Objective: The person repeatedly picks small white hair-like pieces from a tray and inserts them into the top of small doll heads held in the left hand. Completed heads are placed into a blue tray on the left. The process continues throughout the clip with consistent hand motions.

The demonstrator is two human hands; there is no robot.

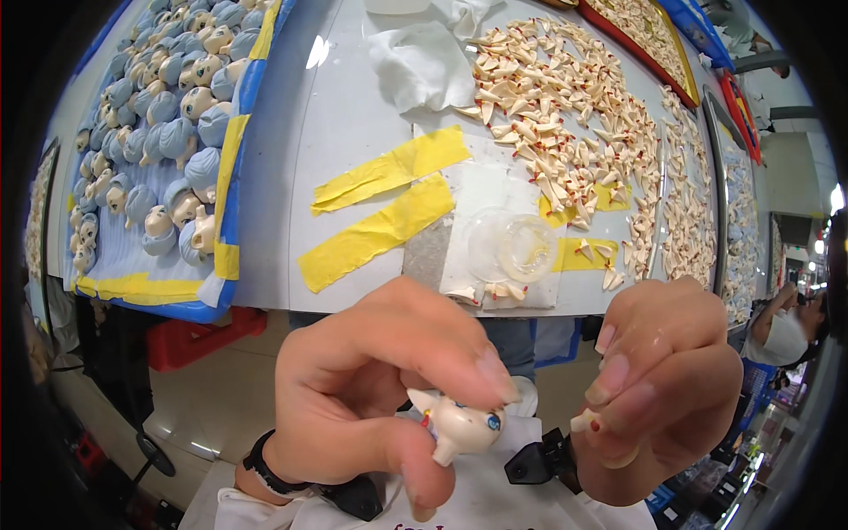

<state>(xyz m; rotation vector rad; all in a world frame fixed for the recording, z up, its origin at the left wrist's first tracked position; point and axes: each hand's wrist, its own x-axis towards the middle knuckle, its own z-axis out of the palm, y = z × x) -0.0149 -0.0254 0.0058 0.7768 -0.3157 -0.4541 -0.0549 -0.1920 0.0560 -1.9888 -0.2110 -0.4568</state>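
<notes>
My left hand (371,367) is closed in a pinch on a small cream doll head (468,429) with blue painted eyes. A pointed ear with a bit of red and yellow shows on the head's left side. To its right, my right hand (676,380) pinches a small cream piece with a red spot (584,421), which looks like a doll ear; the fingers cover part of it. The two pieces are apart, held in front of the table's near edge. Many similar pointed pieces with red ends (565,115) lie heaped on the table beyond.
At the left, a blue tray (250,88) holds many doll heads with blue hair. Yellow tape strips (380,230), a clear round dish (528,249) and a white cloth (420,66) lie mid-table. A red-edged tray (676,84) of pieces stands far right. A person (782,327) is at the right.
</notes>
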